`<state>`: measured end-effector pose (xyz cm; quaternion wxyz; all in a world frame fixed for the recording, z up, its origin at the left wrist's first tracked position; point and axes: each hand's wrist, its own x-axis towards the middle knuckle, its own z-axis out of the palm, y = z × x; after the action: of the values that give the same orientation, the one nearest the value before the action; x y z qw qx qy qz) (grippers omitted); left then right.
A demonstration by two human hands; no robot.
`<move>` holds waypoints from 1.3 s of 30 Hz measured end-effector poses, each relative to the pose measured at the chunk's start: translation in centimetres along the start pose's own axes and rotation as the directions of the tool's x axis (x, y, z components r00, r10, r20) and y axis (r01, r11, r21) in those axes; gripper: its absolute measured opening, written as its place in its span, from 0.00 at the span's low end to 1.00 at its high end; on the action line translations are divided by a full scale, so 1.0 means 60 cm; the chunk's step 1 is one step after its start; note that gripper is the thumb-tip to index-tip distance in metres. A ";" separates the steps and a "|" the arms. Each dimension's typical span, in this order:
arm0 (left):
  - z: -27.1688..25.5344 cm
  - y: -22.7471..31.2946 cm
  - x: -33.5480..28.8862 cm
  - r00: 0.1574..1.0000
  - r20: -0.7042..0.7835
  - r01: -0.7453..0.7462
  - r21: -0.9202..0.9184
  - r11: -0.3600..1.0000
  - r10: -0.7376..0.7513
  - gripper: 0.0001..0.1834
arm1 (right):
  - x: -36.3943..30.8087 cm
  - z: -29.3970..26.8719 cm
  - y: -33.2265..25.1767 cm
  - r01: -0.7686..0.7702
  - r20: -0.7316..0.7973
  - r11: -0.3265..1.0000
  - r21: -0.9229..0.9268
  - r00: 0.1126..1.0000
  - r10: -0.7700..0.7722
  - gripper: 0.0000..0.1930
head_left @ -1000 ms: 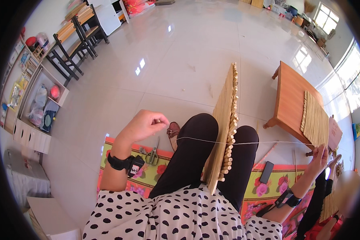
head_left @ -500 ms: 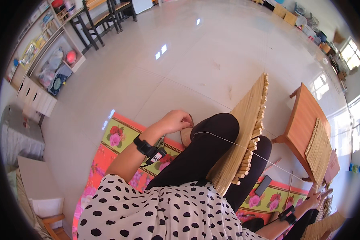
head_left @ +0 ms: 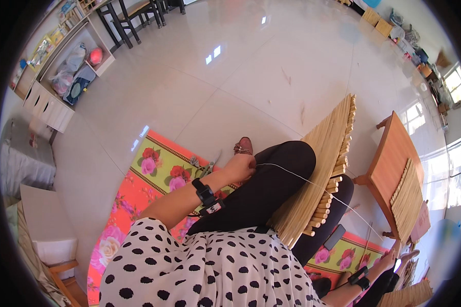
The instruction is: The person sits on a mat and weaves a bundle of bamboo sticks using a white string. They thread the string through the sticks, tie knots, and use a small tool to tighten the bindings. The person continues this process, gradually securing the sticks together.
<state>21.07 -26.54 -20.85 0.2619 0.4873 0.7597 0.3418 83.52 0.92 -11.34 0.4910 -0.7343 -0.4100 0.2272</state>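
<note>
Beside my left knee, my left hand has its fingers closed on one end of a thin white string. The string runs tight over that knee and across a mat of bound straw-coloured stalks, slanting down to the right. The mat stands tilted between my knees, its row of cut stalk ends facing right. At the lower right, my right hand is at the far end of the string. Its fingers look drawn together there, small and partly hidden.
A low wooden table stands to the right, with another stalk mat draped over its edge. More stalks lie at the lower right. A phone and scissors lie by my legs on the flowered floor mat.
My left hand has come nearer and rightward, to the side of my knee. My right hand has shifted slightly left. The string still spans the two hands, and the view has tilted a little.
</note>
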 end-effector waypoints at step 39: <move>-0.137 0.418 -0.009 0.888 0.146 -0.008 -0.943 0.333 0.435 0.06 | -0.541 0.193 -0.397 -0.412 0.889 0.789 0.456 0.164 -0.429 0.09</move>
<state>29.32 -21.89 3.80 0.5779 0.4113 0.2936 0.6408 47.76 -15.35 3.24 0.3136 -0.1978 -0.5312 0.7618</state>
